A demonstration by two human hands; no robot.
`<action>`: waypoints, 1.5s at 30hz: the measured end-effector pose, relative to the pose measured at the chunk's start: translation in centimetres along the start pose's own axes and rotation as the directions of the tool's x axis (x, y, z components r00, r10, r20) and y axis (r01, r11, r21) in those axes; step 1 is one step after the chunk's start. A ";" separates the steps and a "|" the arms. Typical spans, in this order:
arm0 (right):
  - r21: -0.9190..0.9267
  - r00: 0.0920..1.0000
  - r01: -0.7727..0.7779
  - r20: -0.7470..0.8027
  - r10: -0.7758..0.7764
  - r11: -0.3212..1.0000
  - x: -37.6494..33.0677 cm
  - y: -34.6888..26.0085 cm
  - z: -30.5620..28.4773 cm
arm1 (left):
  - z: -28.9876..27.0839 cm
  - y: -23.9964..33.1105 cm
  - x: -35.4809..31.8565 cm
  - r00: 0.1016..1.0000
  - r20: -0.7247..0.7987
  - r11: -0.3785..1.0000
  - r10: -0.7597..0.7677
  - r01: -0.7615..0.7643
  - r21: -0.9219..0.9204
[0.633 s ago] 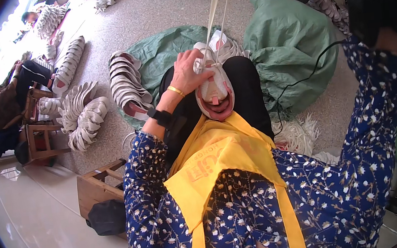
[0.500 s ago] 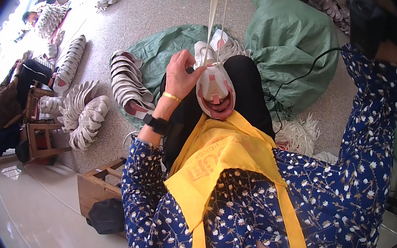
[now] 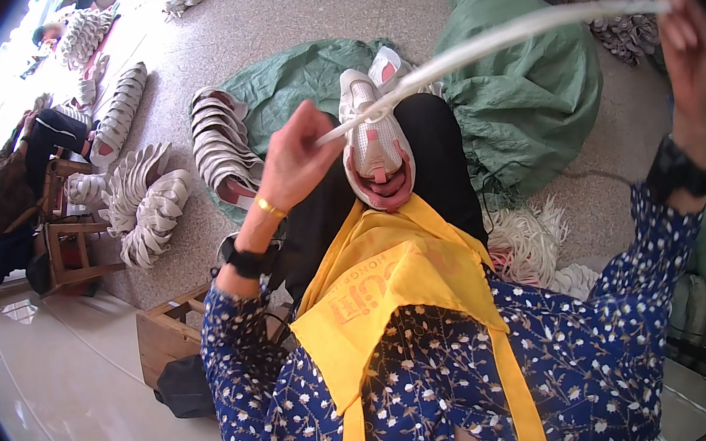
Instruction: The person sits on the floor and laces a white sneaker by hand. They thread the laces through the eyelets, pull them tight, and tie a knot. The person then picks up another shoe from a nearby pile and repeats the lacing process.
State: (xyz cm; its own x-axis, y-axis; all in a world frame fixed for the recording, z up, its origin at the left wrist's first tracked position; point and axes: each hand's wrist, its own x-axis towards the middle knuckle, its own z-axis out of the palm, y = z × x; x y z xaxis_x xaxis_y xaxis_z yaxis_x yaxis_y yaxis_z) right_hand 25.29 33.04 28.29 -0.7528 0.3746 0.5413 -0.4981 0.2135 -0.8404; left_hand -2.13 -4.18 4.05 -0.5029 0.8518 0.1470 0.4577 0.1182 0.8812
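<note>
Sneaker (image 3: pixel 375 144), white with pink trim, rests on my lap against the black trousers, toe pointing back toward me, just above the top of the yellow apron (image 3: pixel 396 294). Working down by size from there: the green sacking (image 3: pixel 529 87) spreads widest, crumpled on the speckled floor beyond my knees, with a second fold of it lying under the shoe's far end. To my left, several curved stacks of white shoe uppers (image 3: pixel 218 144) lie nested on the floor, one stack touching the sacking's edge, others further out near a wooden stool (image 3: pixel 66 223). A low wooden crate (image 3: pixel 170 333) sits just beside my left elbow. A loose heap of white laces (image 3: pixel 529 239) lies on the floor by my right knee.

A flat white lace (image 3: pixel 506 33) runs taut from the sneaker's eyelet area up and out to my right, blurred along most of its length. My right hand (image 3: pixel 691 51) is raised high, well apart from the shoe, fingers closed around the far end of that lace. My left hand (image 3: pixel 302 156) sits just beside the sneaker, fingers pinched shut on the lace close to where it leaves the shoe. Each wrist carries a dark band, and the left one also a thin gold bracelet (image 3: pixel 269 206).
</note>
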 end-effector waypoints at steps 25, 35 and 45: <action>-0.581 0.916 -0.261 0.103 0.388 0.771 -9.5 25.3 17.5 | 2.0 -1.7 2.3 0.980 -0.171 0.954 0.103 -0.048 0.296; -0.568 0.858 -0.320 0.165 0.487 0.758 -9.1 26.0 17.9 | 3.2 -3.6 5.1 0.985 -0.109 0.949 0.133 -0.095 0.301; -0.474 0.928 -0.242 0.142 0.345 0.847 -9.8 26.1 18.7 | 3.9 -3.9 4.4 0.965 -0.259 0.964 0.044 0.027 0.264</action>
State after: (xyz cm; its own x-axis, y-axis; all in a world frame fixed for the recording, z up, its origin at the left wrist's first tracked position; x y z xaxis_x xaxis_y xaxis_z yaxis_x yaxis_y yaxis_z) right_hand 11.59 18.09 1.55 -0.9314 0.2928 0.2162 -0.0357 0.5176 -0.8549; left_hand -3.26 1.14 -0.52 -0.6552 0.6947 0.2969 0.6212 0.2716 0.7351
